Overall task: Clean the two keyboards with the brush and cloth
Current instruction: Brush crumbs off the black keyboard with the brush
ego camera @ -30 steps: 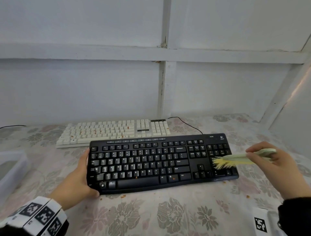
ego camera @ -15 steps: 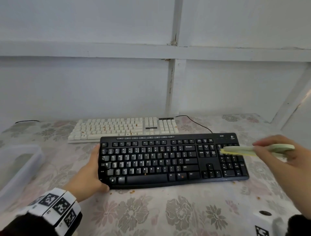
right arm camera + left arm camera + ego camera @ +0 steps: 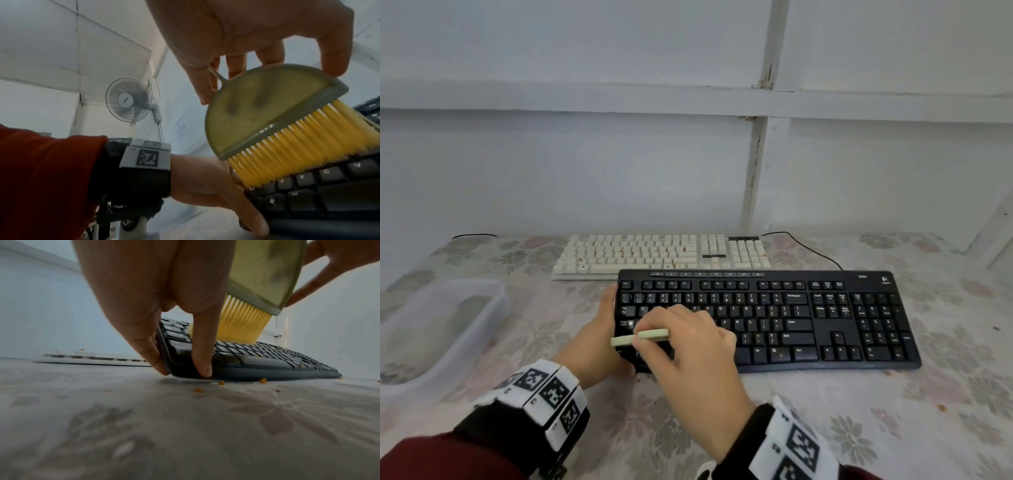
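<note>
Plain home-like room, floral tablecloth, white panelled wall, wall-mounted fan

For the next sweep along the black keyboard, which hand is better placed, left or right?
Right. The right hand already pinches the brush, its bristles on the black keyboard at its left end. The left hand grips that end, steadying it.

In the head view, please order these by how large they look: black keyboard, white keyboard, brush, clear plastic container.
1. black keyboard
2. white keyboard and clear plastic container: look alike, container cut off by the frame, so unranked
3. brush, partly hidden by the right hand
</note>
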{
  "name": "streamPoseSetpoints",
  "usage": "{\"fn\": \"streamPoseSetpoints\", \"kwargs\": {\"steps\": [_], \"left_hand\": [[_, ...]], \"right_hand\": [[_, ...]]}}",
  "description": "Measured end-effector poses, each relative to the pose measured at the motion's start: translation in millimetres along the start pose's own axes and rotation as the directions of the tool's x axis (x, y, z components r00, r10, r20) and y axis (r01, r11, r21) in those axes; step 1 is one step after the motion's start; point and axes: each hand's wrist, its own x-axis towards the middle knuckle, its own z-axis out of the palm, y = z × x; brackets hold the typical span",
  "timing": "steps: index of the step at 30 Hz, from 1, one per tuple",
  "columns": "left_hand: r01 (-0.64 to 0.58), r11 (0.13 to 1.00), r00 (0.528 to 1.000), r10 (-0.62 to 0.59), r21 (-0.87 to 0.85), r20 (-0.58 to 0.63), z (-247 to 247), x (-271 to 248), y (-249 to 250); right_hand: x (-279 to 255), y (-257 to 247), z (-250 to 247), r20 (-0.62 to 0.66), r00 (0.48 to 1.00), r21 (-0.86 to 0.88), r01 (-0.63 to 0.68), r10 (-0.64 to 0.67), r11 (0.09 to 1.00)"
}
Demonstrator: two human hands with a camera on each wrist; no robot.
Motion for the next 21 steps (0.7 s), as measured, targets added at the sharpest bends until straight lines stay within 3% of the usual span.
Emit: {"fn": "streamPoseSetpoints", "kwargs": {"steps": [5,10,15,21], "left_hand": [[0.005,1.000,1.000,-0.005,0.005,0.006,-1,0,-1],[0.010,0.998,1.000,-0.008,-0.055,0.023,0,1,-5],[0.018,0.998,0.999,-0.016,-0.068,0.036,-1,1,-6],[0.029,0.998,0.998,-0.025,-0.058,0.054,-1,1,-6]], "right_hand": [[0,-2,4,0.049,0.998,-0.015,-0.033,0.033,0.999],[-4,8,-13,0.026,0.993,-0.068,-0.113,0.115,0.991],[-8,6,-20,0.008,0.994,-0.060,-0.112,0.113,0.992],[-14,34,-39,-0.134,0.976,-0.029,-0.175,0.169,0.984]]}}
